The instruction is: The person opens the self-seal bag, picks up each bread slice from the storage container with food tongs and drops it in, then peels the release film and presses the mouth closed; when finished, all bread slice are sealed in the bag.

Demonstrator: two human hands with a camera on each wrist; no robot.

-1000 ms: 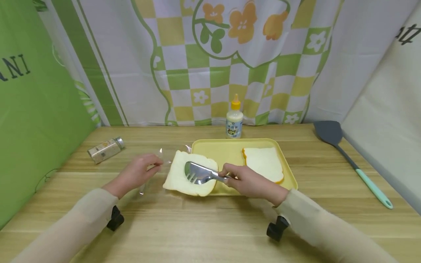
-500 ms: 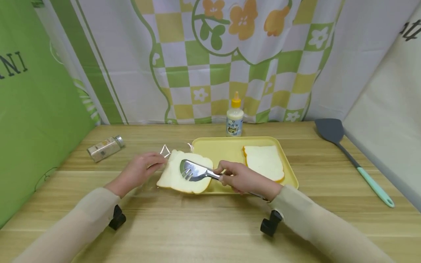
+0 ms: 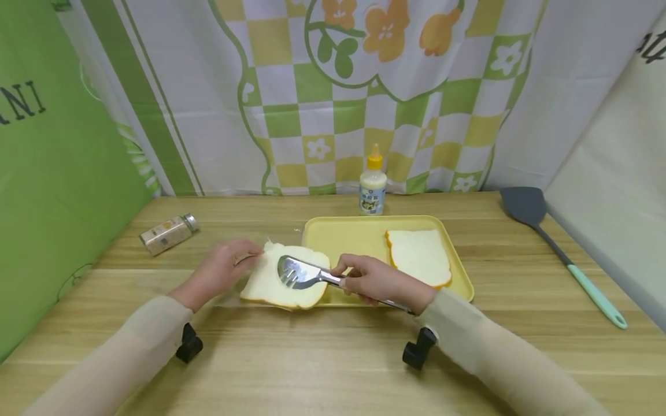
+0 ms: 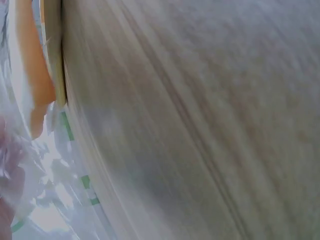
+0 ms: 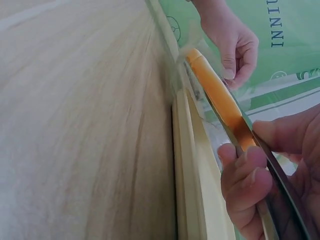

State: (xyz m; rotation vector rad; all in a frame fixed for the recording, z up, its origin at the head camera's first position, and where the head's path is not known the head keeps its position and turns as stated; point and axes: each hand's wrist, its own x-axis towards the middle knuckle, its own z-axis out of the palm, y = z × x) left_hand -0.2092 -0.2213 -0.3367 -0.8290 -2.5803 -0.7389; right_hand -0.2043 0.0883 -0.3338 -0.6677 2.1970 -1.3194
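Note:
My right hand (image 3: 377, 278) grips metal serving tongs (image 3: 304, 273), one jaw on top of a white bread slice (image 3: 257, 286) and the other hidden beneath it. The slice, held over the left end of the yellow tray (image 3: 346, 231), shows its orange-brown crust (image 5: 220, 95) in the right wrist view. At the slice's left edge, my left hand (image 3: 224, 268) pinches a clear plastic bag (image 4: 55, 200). In the head view the bag is barely visible around the slice. Another bread slice (image 3: 418, 257) lies on the tray's right side.
Behind the tray stands a sauce bottle (image 3: 372, 188) with a yellow cap. A seasoning jar (image 3: 167, 234) lies on its side at the left. Along the right lies a spatula (image 3: 554, 248) with a grey head and mint handle. Patterned cloth (image 3: 317, 124) hangs behind the table.
My right hand has shifted left, taking the tongs and bread slice toward the left hand. The left hand has edged slightly right, and the slice now overlaps the bag further.

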